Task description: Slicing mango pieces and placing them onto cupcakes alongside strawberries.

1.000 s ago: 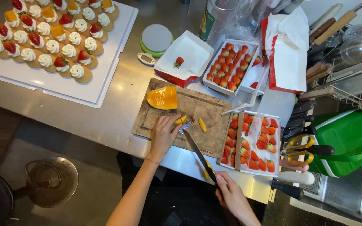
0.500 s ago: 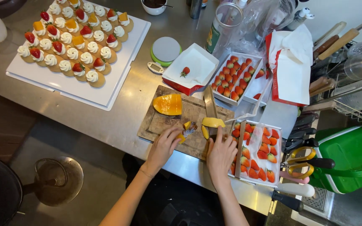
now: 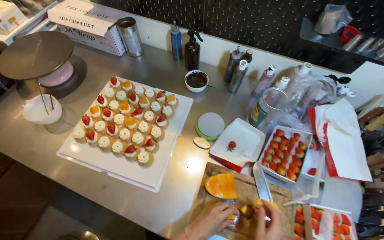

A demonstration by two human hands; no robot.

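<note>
Nearest us, at the bottom edge, our left hand (image 3: 210, 221) curls its fingers to pinch a small piece of mango (image 3: 241, 210) on the wooden cutting board (image 3: 245, 191), and our right hand (image 3: 270, 222), just beside it, closes on the knife (image 3: 262, 183), whose blade runs up and away from the knuckles; both wrists are cut off by the frame, so we cannot tell the arm pose. Just beyond the left fingers lies a larger mango half (image 3: 221, 185), not yet sliced. Right of the hands sit trays of strawberries (image 3: 286, 155), mostly full. Farther off to the left, the white board (image 3: 112, 166) carries rows of cream tartlets (image 3: 125, 118): many already wear strawberry or mango, several remain bare cream, so we judge the topping partly done
</note>
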